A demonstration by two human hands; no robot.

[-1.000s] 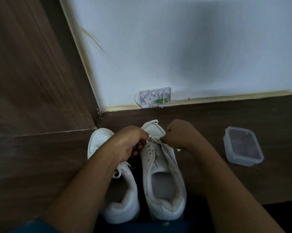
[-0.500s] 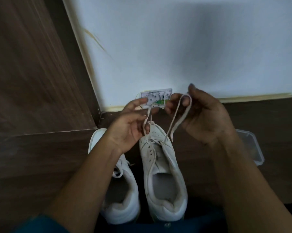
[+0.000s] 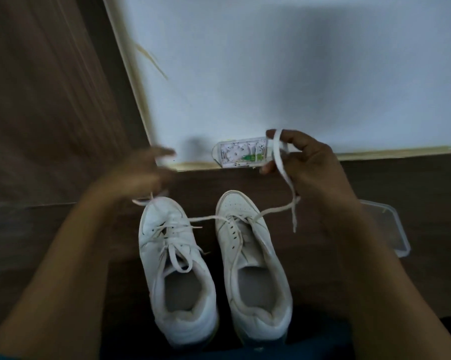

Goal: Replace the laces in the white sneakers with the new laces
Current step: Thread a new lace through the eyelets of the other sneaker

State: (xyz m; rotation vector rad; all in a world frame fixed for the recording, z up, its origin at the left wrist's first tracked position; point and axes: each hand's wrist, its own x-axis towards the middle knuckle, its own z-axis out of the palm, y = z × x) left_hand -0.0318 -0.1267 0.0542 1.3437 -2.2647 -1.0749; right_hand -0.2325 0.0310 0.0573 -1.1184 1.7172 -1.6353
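Two white sneakers stand side by side on the dark wood floor, toes toward the wall. The left sneaker [image 3: 175, 271] is laced. The right sneaker [image 3: 253, 268] has a loose white lace [image 3: 273, 210] crossing only its front eyelets. My right hand [image 3: 307, 165] is raised near the wall and grips one end of that lace, which loops over its fingers and hangs down. My left hand [image 3: 143, 172] is blurred above the left sneaker's toe. It seems to pinch the lace's other end, which trails across that toe.
A clear plastic container [image 3: 393, 229] lies on the floor to the right, partly behind my right forearm. A small white wall box [image 3: 241, 155] sits at the foot of the white wall. A wooden panel [image 3: 45, 100] rises on the left.
Both hands have drawn apart, left hand leftward and right hand rightward, pulling the lace out sideways from the right sneaker. The left sneaker's toe and laces are now uncovered.
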